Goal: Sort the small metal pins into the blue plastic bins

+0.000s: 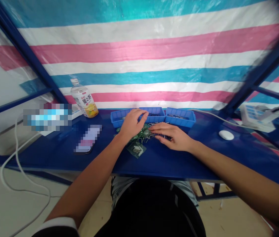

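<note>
My left hand (pixel 133 123) reaches over the front wall of a long blue bin (pixel 151 115), thumb apart from its bent fingers. Its fingertips are partly hidden, and I see nothing held in it. Green-tinted clear plastic bags (pixel 143 132) lie under and beside this hand. My right hand (pixel 176 136) is open, fingers stretched leftward over a loose pile of small metal screws or pins (pixel 151 135) and touching its edge. Nearer me lies a small clear bag (pixel 136 149) with short pale metal pieces inside. A second blue bin (pixel 180 118) holds thin dark metal pieces.
A drink bottle (pixel 84 98) stands at the back left, with a phone (pixel 88 139) lying before it. On the right are a white round object (pixel 226 135), a white box (pixel 256 117) and a cable (pixel 218 117). Blue metal posts (pixel 34 62) frame the blue table (pixel 178 166).
</note>
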A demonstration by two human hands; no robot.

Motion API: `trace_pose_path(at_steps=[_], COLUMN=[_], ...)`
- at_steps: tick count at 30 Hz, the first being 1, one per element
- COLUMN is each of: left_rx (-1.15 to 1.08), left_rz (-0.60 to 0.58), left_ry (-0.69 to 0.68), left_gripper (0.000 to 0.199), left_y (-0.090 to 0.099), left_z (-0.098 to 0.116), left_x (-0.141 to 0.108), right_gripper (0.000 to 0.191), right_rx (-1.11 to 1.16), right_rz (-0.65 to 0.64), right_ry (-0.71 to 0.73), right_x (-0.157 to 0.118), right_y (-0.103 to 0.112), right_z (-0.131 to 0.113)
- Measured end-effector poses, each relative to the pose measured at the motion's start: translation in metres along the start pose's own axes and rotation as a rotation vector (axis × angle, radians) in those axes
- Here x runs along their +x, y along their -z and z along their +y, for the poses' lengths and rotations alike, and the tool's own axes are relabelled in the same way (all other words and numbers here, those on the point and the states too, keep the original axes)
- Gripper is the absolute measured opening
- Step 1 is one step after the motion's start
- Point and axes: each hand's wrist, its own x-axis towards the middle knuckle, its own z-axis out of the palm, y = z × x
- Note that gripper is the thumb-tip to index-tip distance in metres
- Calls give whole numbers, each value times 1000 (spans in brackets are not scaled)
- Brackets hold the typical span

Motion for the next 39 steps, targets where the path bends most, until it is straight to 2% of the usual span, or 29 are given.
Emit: trace_pose_path(at_steps=[3, 6, 7, 10, 14, 21, 26, 32, 39], left_rx=[-163, -217, -213, -252, -370, -472, -497, -509, -502], left_rz=[-42, -115, -131, -169, -174, -179, -212, -229, -195], left_ry=[5, -3, -5, 32, 104, 142, 146, 171, 203], left_gripper=[42, 31, 33, 32, 22, 29, 37, 32, 42], left_y=[2, -1, -3, -11, -18, -21, -26, -27, -26], left_z=[10, 15, 15, 13, 9, 12, 10, 9, 9], left_x=[-1, -2, -2, -2, -3, -5, -7, -6, -6], right_gripper=[29, 22, 21, 22, 32, 50, 44, 38, 40], right_rx=[22, 78, 114, 242, 393, 540, 502, 502, 452], right_rz=[159, 337, 383, 466, 477, 444, 426, 418, 420], right_ry=[-149, -284, -321, -399, -477, -471, -496, -486, -499], right_x=[-1, -2, -2, -1, 2, 4, 4, 5, 5], right_y=[3, 6, 6, 4, 0, -4, -3, -5, -3], right_z=[6, 14, 17, 23, 25, 25, 26, 21, 19])
